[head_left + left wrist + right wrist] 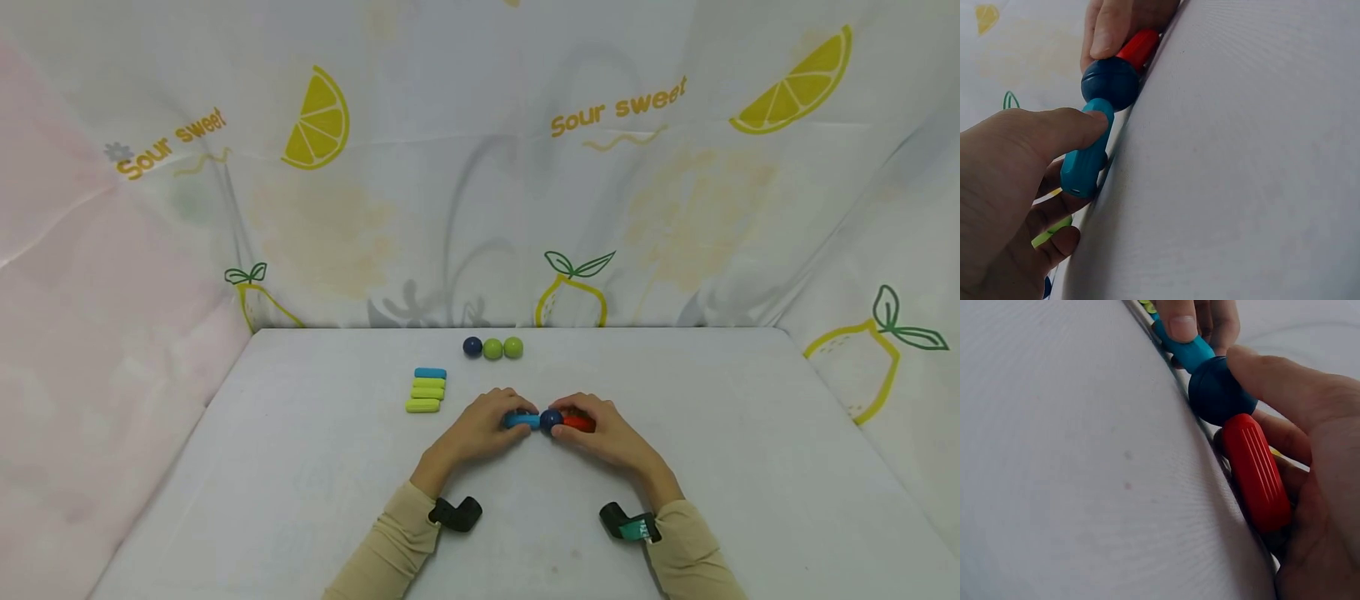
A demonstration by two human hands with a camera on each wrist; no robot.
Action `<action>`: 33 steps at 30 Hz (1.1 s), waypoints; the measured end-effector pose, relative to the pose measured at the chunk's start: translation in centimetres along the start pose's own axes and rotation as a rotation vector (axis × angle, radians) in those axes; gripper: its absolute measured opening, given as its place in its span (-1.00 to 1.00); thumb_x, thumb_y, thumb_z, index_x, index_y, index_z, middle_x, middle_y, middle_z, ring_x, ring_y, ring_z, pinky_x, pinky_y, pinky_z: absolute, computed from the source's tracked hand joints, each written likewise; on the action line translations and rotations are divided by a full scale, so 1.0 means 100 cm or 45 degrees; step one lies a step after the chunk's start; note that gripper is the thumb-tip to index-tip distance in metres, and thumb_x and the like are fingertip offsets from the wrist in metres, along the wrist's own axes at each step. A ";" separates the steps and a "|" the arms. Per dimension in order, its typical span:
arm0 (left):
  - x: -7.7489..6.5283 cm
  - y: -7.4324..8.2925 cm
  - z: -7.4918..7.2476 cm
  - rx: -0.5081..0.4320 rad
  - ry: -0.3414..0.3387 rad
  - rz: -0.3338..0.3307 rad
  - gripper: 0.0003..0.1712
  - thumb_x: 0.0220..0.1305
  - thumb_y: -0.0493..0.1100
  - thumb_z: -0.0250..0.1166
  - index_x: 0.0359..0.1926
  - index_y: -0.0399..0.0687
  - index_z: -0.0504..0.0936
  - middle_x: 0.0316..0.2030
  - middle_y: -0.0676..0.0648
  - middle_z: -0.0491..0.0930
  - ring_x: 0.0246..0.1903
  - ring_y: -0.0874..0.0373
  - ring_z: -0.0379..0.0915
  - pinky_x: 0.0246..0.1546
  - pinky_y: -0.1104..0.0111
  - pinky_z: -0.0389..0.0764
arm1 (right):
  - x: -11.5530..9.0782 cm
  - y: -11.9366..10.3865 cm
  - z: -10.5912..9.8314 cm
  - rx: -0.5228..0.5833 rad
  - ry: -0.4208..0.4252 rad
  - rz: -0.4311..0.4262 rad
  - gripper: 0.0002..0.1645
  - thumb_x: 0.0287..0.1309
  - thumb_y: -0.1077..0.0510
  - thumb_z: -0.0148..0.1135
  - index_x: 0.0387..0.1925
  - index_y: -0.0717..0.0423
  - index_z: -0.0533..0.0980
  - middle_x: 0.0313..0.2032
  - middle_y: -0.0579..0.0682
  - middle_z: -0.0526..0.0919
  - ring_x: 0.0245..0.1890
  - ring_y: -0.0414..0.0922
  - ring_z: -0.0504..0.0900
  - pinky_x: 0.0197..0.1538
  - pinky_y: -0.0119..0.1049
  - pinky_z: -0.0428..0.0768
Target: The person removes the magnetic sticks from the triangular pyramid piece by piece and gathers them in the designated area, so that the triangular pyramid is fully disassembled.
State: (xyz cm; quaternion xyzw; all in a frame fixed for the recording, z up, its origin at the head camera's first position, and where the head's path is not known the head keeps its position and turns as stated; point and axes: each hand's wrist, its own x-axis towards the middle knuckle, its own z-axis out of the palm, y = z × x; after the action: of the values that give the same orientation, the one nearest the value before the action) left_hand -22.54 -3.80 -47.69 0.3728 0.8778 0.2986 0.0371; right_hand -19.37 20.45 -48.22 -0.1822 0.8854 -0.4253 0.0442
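Note:
Just above the white table, a dark blue ball (551, 420) joins a light blue rod (1082, 165) on its left and a red ridged rod (1255, 475) on its right. The person's left hand (483, 425) pinches the light blue rod, its thumb laid along the top and fingers beneath. With thumb on the ball and fingers around its far side, the person's right hand (611, 433) holds the ball, and the red rod runs back under the palm. Rod and ball ends touch; whether they are fastened cannot be told.
Left of the hands lie stacked rods: one blue rod (431, 373) and several yellow-green rods (427, 393). At the table's (300, 467) back edge a dark blue ball (472, 347) sits beside two green balls (492, 349). A printed cloth (450, 167) hangs behind.

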 end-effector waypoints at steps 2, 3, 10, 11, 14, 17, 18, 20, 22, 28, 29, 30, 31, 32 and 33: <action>0.000 0.000 0.000 -0.008 0.011 0.001 -0.71 0.26 -0.07 0.25 0.00 0.06 0.59 -0.17 0.09 0.58 -0.20 0.27 0.39 -0.13 0.41 0.44 | 0.000 0.000 0.000 -0.004 0.001 0.013 -0.62 0.12 -0.16 0.26 0.00 -0.30 0.50 -0.04 -0.22 0.57 -0.03 -0.12 0.40 0.02 -0.17 0.26; 0.000 -0.001 0.000 -0.016 0.016 0.001 -0.71 0.26 -0.07 0.26 -0.01 0.06 0.60 -0.18 0.09 0.59 -0.21 0.27 0.39 -0.13 0.41 0.44 | 0.000 0.000 0.000 -0.007 0.001 0.013 -0.62 0.13 -0.15 0.26 0.00 -0.29 0.50 -0.03 -0.21 0.57 -0.03 -0.12 0.40 0.02 -0.17 0.26; -0.001 0.000 -0.002 -0.077 0.019 -0.016 -0.74 0.24 -0.05 0.28 -0.06 0.04 0.62 -0.24 0.11 0.59 -0.24 0.32 0.42 -0.15 0.44 0.47 | 0.001 -0.001 0.001 -0.019 0.015 -0.025 -0.65 0.16 -0.09 0.25 0.00 -0.21 0.51 -0.04 -0.17 0.59 -0.05 -0.13 0.44 0.02 -0.18 0.22; -0.001 0.000 -0.002 -0.085 0.015 -0.017 -0.74 0.23 -0.05 0.29 -0.06 0.04 0.62 -0.24 0.11 0.59 -0.25 0.32 0.42 -0.15 0.44 0.47 | 0.001 -0.001 0.001 -0.018 0.016 -0.030 -0.65 0.16 -0.09 0.25 0.00 -0.21 0.51 -0.04 -0.17 0.60 -0.05 -0.13 0.45 0.02 -0.18 0.21; -0.001 0.001 -0.004 -0.099 -0.004 -0.020 -0.75 0.23 -0.05 0.29 -0.08 0.04 0.62 -0.26 0.12 0.58 -0.26 0.32 0.42 -0.16 0.45 0.47 | 0.002 -0.001 0.001 -0.013 0.020 -0.032 -0.66 0.16 -0.08 0.26 -0.02 -0.20 0.51 -0.06 -0.17 0.60 -0.06 -0.15 0.47 0.03 -0.18 0.19; -0.001 0.000 -0.005 -0.102 -0.023 -0.013 -0.77 0.24 -0.05 0.28 -0.08 0.05 0.62 -0.27 0.13 0.57 -0.27 0.33 0.41 -0.17 0.47 0.46 | 0.002 -0.001 0.002 -0.015 0.024 -0.021 -0.66 0.15 -0.08 0.27 -0.03 -0.20 0.51 -0.07 -0.18 0.60 -0.07 -0.16 0.46 0.03 -0.18 0.19; -0.001 0.000 -0.005 -0.103 -0.027 -0.006 -0.77 0.24 -0.06 0.28 -0.09 0.05 0.62 -0.27 0.13 0.56 -0.27 0.33 0.41 -0.18 0.48 0.46 | 0.002 -0.001 0.002 -0.018 0.025 -0.018 -0.66 0.14 -0.08 0.27 -0.03 -0.20 0.52 -0.07 -0.18 0.60 -0.07 -0.16 0.46 0.03 -0.18 0.20; -0.002 -0.001 -0.006 -0.110 -0.034 0.014 -0.77 0.23 -0.07 0.29 -0.10 0.04 0.63 -0.27 0.12 0.57 -0.27 0.33 0.40 -0.18 0.48 0.46 | 0.003 -0.002 0.003 -0.021 0.032 -0.011 -0.67 0.14 -0.07 0.27 -0.04 -0.18 0.51 -0.08 -0.18 0.60 -0.07 -0.15 0.46 0.03 -0.17 0.20; -0.003 -0.002 -0.007 -0.116 -0.040 0.030 -0.77 0.22 -0.08 0.30 -0.10 0.03 0.63 -0.27 0.11 0.58 -0.27 0.32 0.41 -0.18 0.48 0.46 | 0.003 -0.003 0.002 -0.021 0.038 0.002 -0.67 0.14 -0.06 0.28 -0.05 -0.16 0.51 -0.09 -0.16 0.60 -0.08 -0.14 0.46 0.04 -0.16 0.20; -0.008 -0.006 -0.012 -0.132 -0.042 -0.009 -0.78 0.20 -0.09 0.32 -0.12 0.04 0.63 -0.27 0.14 0.58 -0.28 0.32 0.40 -0.19 0.49 0.46 | 0.003 -0.007 0.002 -0.032 0.042 0.058 -0.67 0.14 -0.04 0.28 -0.06 -0.14 0.49 -0.09 -0.14 0.58 -0.08 -0.11 0.43 0.02 -0.18 0.22; -0.009 -0.007 -0.013 -0.134 -0.036 -0.014 -0.78 0.20 -0.09 0.32 -0.12 0.04 0.62 -0.27 0.14 0.58 -0.28 0.31 0.41 -0.19 0.48 0.46 | 0.003 -0.007 0.002 -0.037 0.040 0.058 -0.67 0.14 -0.04 0.28 -0.06 -0.13 0.49 -0.09 -0.14 0.58 -0.08 -0.12 0.43 0.02 -0.18 0.23; -0.010 -0.007 -0.014 -0.140 -0.032 -0.017 -0.79 0.20 -0.10 0.32 -0.12 0.04 0.62 -0.26 0.13 0.58 -0.28 0.30 0.41 -0.19 0.47 0.46 | 0.003 -0.006 0.002 -0.042 0.039 0.052 -0.67 0.14 -0.03 0.28 -0.05 -0.12 0.49 -0.09 -0.13 0.58 -0.08 -0.12 0.43 0.00 -0.19 0.23; -0.011 -0.007 -0.015 -0.144 -0.027 -0.017 -0.79 0.19 -0.11 0.32 -0.13 0.04 0.62 -0.26 0.13 0.58 -0.28 0.30 0.41 -0.20 0.47 0.46 | 0.003 -0.006 0.002 -0.045 0.039 0.044 -0.67 0.14 -0.02 0.28 -0.06 -0.11 0.49 -0.10 -0.13 0.58 -0.09 -0.13 0.44 0.01 -0.19 0.22; -0.011 -0.008 -0.015 -0.144 -0.024 -0.016 -0.79 0.19 -0.11 0.32 -0.13 0.03 0.62 -0.26 0.12 0.58 -0.29 0.30 0.42 -0.20 0.47 0.46 | 0.003 -0.006 0.003 -0.048 0.041 0.036 -0.67 0.14 -0.02 0.28 -0.06 -0.10 0.49 -0.12 -0.13 0.59 -0.11 -0.14 0.45 0.01 -0.19 0.22; -0.012 -0.008 -0.016 -0.145 -0.022 -0.012 -0.79 0.19 -0.12 0.33 -0.13 0.03 0.62 -0.26 0.12 0.58 -0.29 0.29 0.42 -0.21 0.47 0.46 | 0.003 -0.005 0.003 -0.048 0.043 0.030 -0.68 0.14 -0.01 0.28 -0.06 -0.10 0.49 -0.13 -0.13 0.58 -0.12 -0.15 0.45 0.01 -0.19 0.21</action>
State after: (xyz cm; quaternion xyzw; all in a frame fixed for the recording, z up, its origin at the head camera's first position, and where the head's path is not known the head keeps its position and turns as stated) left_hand -22.61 -5.82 -47.02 0.3683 0.8609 0.3446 0.0671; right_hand -19.44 19.82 -48.00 -0.1655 0.8959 -0.4110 0.0308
